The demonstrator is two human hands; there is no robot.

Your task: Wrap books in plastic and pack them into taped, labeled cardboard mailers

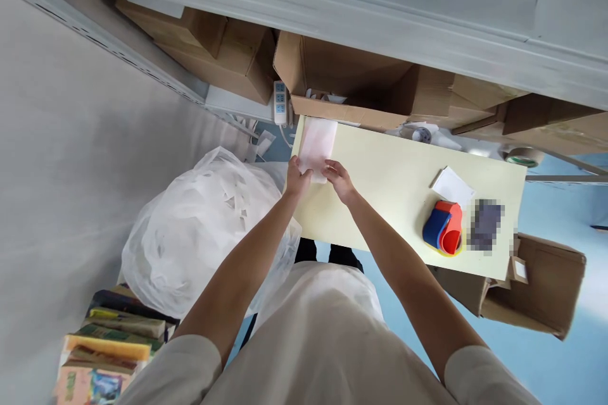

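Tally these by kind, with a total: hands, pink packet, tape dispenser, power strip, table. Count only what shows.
Hands: 2
Pink packet: 1
Tape dispenser: 1
Power strip: 1
Table: 1
Total: 6

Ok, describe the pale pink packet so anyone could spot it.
Find the cream table. At its left end, near the open cardboard box, the left hand and right hand flank the near end of the pale pink packet. Its pink tint sets it apart from white papers farther right.
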